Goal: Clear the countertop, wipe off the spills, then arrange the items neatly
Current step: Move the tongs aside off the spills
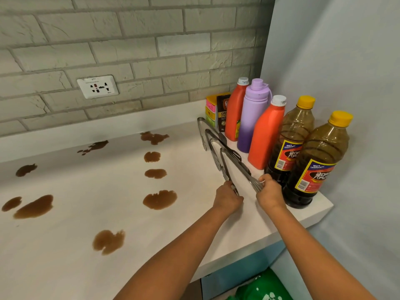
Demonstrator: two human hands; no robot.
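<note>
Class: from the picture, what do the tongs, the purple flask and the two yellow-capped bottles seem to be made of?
Tongs: probably stainless steel, grey and shiny. Purple flask: opaque matte coating, material beneath unclear. Yellow-capped bottles: likely clear plastic, dark liquid showing through ribbed walls.

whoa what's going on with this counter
A person is tidying a white countertop. Both hands are on metal kitchen tongs lying beside a row of bottles: the left hand grips one arm's tip and the right hand holds the other. Two orange bottles, a purple flask and two yellow-capped brown-liquid bottles stand along the right wall. Brown spills are not yet wiped.
</note>
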